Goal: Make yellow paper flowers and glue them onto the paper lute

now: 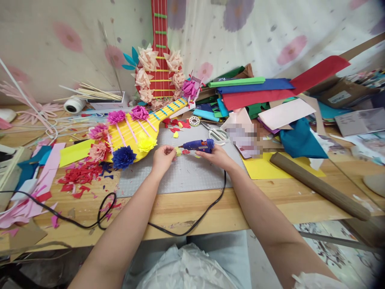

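Observation:
My right hand (219, 157) is wrapped round a blue hot glue gun (199, 145), its nozzle pointing left. In my left hand (164, 159), pinched between thumb and fingers, is a small yellow paper piece (178, 151), close to the nozzle tip. Both hands are above a grey cutting mat (192, 176). Small red and yellow paper scraps lie under and beyond the gun. Left of my left hand lies a yellow paper instrument (129, 134) with pink, blue and yellow paper flowers on its body. The gun's black cord (207, 214) hangs from its handle and runs along the table's front.
A red paper instrument (160, 76) stands at the back against a flowered curtain. Scissors (217, 134) and a tape roll (194, 121) lie on the mat's far side. Coloured paper sheets (255, 94) and a brown roll (319, 186) are at right, red scraps (80, 176) at left.

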### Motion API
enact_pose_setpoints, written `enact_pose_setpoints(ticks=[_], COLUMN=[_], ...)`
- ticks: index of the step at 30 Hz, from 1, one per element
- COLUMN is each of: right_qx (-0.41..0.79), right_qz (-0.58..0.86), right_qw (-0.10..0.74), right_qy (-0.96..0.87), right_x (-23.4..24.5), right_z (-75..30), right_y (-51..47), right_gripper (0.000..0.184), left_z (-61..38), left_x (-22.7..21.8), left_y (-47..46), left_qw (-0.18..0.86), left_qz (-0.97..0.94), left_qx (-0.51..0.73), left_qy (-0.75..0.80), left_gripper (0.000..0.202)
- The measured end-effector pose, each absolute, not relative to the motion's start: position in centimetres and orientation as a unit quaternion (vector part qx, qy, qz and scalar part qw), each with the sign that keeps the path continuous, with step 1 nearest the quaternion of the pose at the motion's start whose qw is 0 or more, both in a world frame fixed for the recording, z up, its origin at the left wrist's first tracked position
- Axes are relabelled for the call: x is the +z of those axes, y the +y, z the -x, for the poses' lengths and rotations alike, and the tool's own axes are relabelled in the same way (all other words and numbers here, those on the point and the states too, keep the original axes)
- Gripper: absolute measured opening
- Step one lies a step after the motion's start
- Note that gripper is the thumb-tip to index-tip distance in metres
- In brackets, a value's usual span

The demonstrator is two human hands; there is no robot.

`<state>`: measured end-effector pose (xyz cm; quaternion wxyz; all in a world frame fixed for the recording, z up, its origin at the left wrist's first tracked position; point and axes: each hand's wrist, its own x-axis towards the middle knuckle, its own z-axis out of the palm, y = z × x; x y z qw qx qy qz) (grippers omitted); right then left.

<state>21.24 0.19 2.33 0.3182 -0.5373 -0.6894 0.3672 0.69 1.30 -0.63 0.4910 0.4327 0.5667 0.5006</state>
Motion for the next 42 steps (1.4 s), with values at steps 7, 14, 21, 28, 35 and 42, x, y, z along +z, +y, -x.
enact_pose_setpoints(ticks=[7,14,21,28,35,42], right_qx=[0.368,0.376,0.388,0.364,0.236,0.149], right_qz=[0.534,0.533,0.533,0.573,0.662,0.669], right_qw=[0.310,0.299,0.289,0.324,0.346,0.290], right_qy=[-0.695,-0.696,-0.694,-0.658,-0.622,-0.668], right_x=[2.3,1.8,2.1,2.4,0.7,1.4], right_z=[-21.3,-21.6,-21.7,-21.8,-21.0,-21.4], right_y=[0.3,0.4,0.1,0.3,2.5,2.3], right_gripper=[0.039,0.039,0.040,0.034,0.040,0.040], left_z=[-0.6,-0.7,-0.8,-0.7,-0.6,-1.2], left_x=[-0.8,-0.5,-0.1,0.1,-0.4,-0.5], left_y=[1.3,1.3,1.2,1.0,0.9,0.1], left_qw=[0.485,0.495,0.500,0.502,0.491,0.440], left_qz=[-0.447,-0.433,-0.414,-0.413,-0.437,-0.529], left_qx=[0.498,0.495,0.502,0.508,0.509,0.487], left_qy=[0.564,0.568,0.572,0.565,0.556,0.538], left_gripper=[0.013,0.014,0.017,0.019,0.019,0.020])
